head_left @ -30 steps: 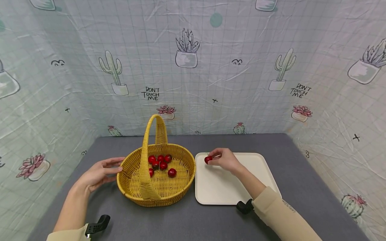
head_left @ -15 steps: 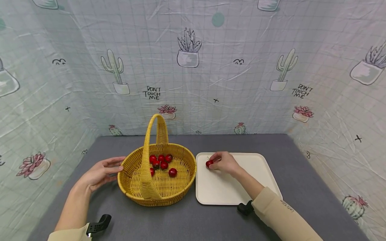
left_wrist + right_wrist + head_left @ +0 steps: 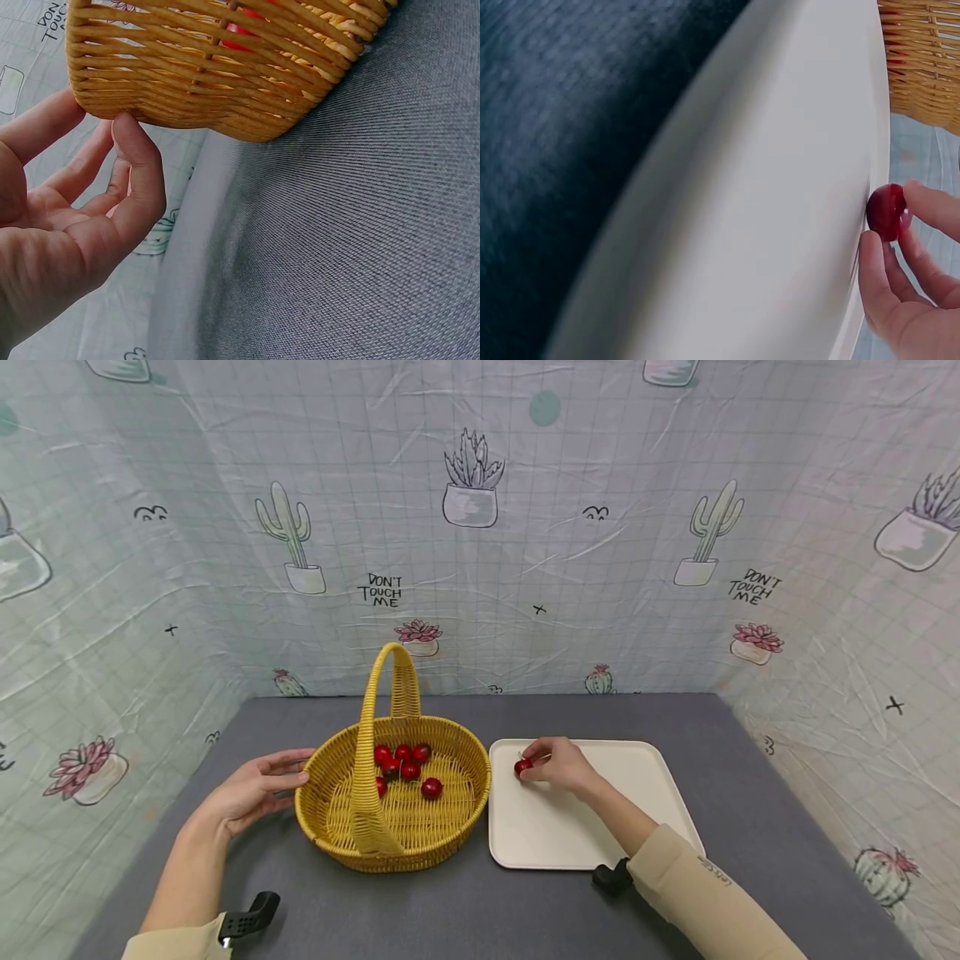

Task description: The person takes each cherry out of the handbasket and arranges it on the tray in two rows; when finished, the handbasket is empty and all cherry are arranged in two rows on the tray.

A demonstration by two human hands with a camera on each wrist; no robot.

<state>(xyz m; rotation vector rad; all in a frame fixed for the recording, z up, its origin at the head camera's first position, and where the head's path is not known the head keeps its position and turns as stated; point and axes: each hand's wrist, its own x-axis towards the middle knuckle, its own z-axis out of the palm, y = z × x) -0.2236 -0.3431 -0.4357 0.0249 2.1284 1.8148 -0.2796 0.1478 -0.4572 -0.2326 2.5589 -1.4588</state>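
Observation:
A yellow wicker basket with a tall arched handle stands on the table, and several red cherries lie inside it. My left hand touches the basket's left rim with its fingertips, the fingers loosely bent; in the left wrist view the hand has thumb and a finger against the wicker. To the right, my right hand pinches a single cherry at the tray's far left corner. The right wrist view has this cherry between thumb and fingers, low against the tray's surface.
A white rectangular tray lies just right of the basket, close to its rim. Grey cloth covers the table. A patterned curtain surrounds the back and sides.
My right hand has lowered the cherry slightly toward me onto the tray, then stayed nearly still. The left hand keeps its place at the basket. The head view has shifted a little.

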